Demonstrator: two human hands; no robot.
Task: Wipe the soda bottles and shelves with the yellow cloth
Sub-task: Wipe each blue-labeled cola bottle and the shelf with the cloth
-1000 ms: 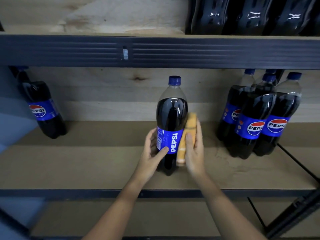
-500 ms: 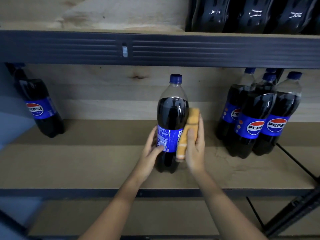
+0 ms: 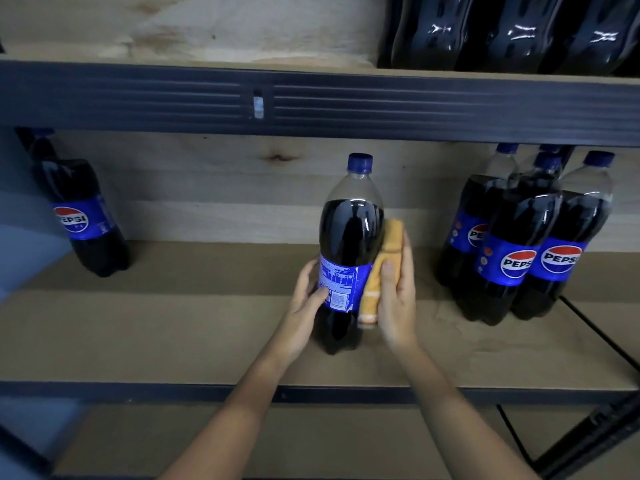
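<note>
Standing upright near the middle of the wooden shelf point(image 3: 173, 327), the soda bottle point(image 3: 349, 251) being wiped has its blue cap on and its nutrition label turned toward the camera. The left hand point(image 3: 304, 306) steadies it from the left, fingers curled around the blue label band with the thumb lying on the label's front. The right hand point(image 3: 398, 299) presses the folded yellow cloth point(image 3: 381, 271) flat against the bottle's right side, thumb on the near face of the cloth and the other fingers stretched along its far side, so the cloth is pinched between them and sits tight on the plastic. A full bottle of this kind is likely heavy and top-steady only while its base stays flat; the smooth plastic and glossy label would probably slip under a loose grip, so the label band or the waist just below the shoulder looks like the best place to hold while turning it. The walls may give a little under a squeeze, but nothing here seems fragile. The cloth is soft and will fold to the curve, which suits long strokes from shoulder to base. A cluster of bottles point(image 3: 519, 251) stands well apart to the right, a single bottle point(image 3: 83, 216) far to the left, and more bottles sit on the upper shelf point(image 3: 311, 98).
</note>
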